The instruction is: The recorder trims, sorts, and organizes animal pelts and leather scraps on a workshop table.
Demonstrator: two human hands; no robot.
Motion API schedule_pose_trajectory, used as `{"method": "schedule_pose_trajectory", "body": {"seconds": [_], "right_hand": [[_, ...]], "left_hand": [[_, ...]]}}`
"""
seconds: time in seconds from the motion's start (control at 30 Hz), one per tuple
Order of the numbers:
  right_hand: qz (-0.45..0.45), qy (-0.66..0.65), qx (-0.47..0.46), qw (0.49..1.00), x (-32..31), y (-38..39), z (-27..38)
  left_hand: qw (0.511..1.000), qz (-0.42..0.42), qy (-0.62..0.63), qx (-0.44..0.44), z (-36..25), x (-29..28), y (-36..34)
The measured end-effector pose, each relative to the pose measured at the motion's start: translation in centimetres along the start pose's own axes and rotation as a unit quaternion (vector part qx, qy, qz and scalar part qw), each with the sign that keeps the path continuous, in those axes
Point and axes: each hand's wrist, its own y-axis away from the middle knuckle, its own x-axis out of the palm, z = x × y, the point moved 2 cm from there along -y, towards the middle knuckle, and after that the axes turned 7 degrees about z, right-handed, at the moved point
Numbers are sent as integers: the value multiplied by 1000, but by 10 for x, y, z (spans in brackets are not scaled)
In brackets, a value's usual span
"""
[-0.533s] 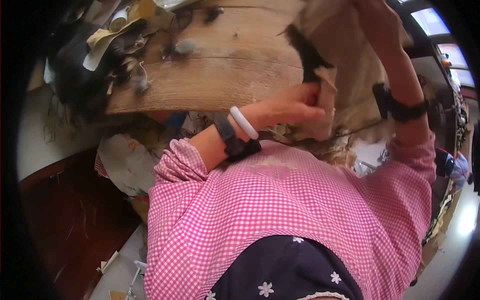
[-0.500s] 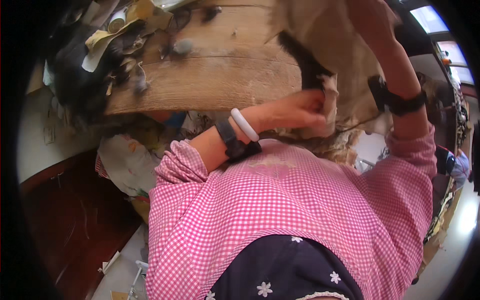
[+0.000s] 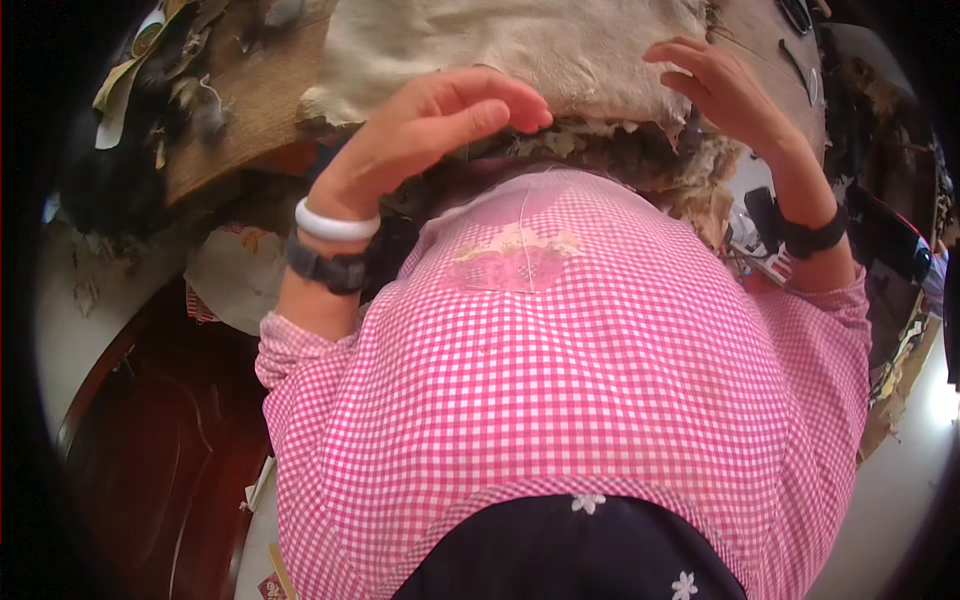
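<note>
A pale cream hide (image 3: 500,45) lies spread out with its bare side up, and ragged fur shows along its near edge. My left hand (image 3: 440,115) is over the near left part of the hide, empty, its fingers loosely stretched and a little bent. Near the hide's right edge is my right hand (image 3: 725,90), also empty, with its fingers apart. Whether either hand touches the hide I cannot tell.
Beneath the hide is a wooden table (image 3: 235,125). Dark fur scraps (image 3: 205,105) and a curled yellowish strip (image 3: 118,100) lie at its left. A slim tool with a pale blade (image 3: 813,86) rests at the far right. Brownish fur (image 3: 700,175) hangs at the near edge.
The hide, earlier lifted and blurred at the right in my hands, now lies flat in front of me. Both hands have let go; my left hand has moved left, my right hand nearer.
</note>
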Motion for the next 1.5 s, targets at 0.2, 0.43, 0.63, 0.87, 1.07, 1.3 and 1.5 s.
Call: {"method": "schedule_pose_trajectory", "body": {"seconds": [0.2,0.43,0.63,0.87,1.07,1.3,1.5], "right_hand": [[-75,-108,55,990,46,42,-15],[-98,-84,65,989,64,52,1],[-104,-108,21,989,61,44,10],[-163,-99,63,980,67,35,-15],[-143,-18,54,988,74,33,-15],[-192,51,21,980,80,42,-11],[-58,50,31,997,82,81,-12]], "left_hand": [[972,135,190,12,-5,44,15],[986,137,88,38,-9,51,29],[989,132,64,35,-26,51,38],[992,-120,-21,21,-19,23,46],[750,-340,-562,-78,53,-35,59],[797,-305,-520,-23,58,-42,54],[915,-26,-289,-281,20,-11,59]]}}
